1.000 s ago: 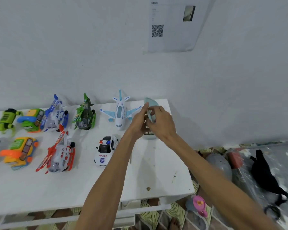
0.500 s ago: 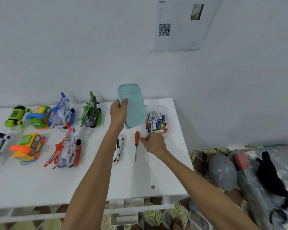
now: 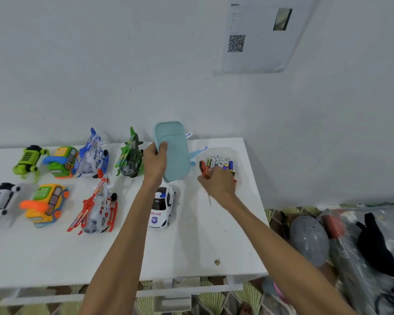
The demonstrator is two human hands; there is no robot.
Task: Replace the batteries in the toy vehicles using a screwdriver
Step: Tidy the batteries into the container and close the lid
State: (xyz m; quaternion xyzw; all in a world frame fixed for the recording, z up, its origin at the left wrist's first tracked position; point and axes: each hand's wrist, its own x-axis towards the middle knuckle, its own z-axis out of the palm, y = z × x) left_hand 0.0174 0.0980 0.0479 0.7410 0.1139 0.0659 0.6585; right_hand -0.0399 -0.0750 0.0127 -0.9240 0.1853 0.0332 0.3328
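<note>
Far right on the white surface (image 3: 191, 246): a clear plastic box (image 3: 236, 155), open, lid off. Inside, a loose heap of small batteries (image 3: 217, 160), mostly white-labelled, with a few blue and yellow ones and a red one at the near edge.

Just left of the box, raised above the surface and tilted: the pale teal lid (image 3: 175, 153), pinched at its left edge by the left hand (image 3: 154, 165), thumb on the front face, other fingers behind. Partly hidden behind the lid, a white and light blue toy airplane (image 3: 199, 152), seen only by a wing and a tail tip.

At the near side of the box, the right hand (image 3: 217, 183), fingers curled round a screwdriver (image 3: 203, 167); red handle out at the far left of the fist, thin shaft out at the near side. Contact of the shaft tip with the surface: cannot tell.

Beside the left forearm, a white police car (image 3: 162, 208). Further left, in two rows: a green camouflage helicopter (image 3: 131, 158), a blue and white helicopter (image 3: 92, 155), a red and white helicopter (image 3: 96, 208), then more coloured toy vehicles up to the left edge.
</note>
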